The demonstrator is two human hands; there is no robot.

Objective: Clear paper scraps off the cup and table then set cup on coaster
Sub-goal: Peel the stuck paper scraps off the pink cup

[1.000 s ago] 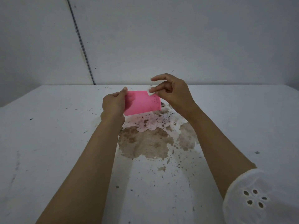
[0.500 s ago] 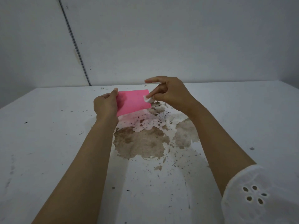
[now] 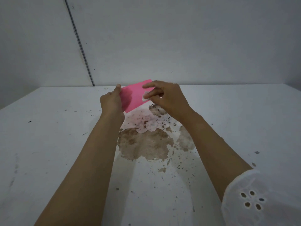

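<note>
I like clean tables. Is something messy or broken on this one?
Yes. The white table has a big brown blotchy patch in the middle, below the hands, with dark specks scattered around it. It looks like a stain or peeled surface; which one is unclear.

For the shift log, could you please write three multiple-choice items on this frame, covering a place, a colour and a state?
1. Where is the large brown stain?
A. On the wall
B. On the table between the forearms
C. On the sleeve

2. What colour is the held object?
A. Pink
B. Green
C. Black

3. How is the pink object supported?
A. Lying flat on the table
B. Leaning on the wall
C. Held up by both hands

Key: 1 B, the stain spreads over the white table between the arms. 2 A, the pink object is plainly bright pink. 3 C, the left hand grips its left edge while the right hand pinches a small white scrap at its right side.
</note>
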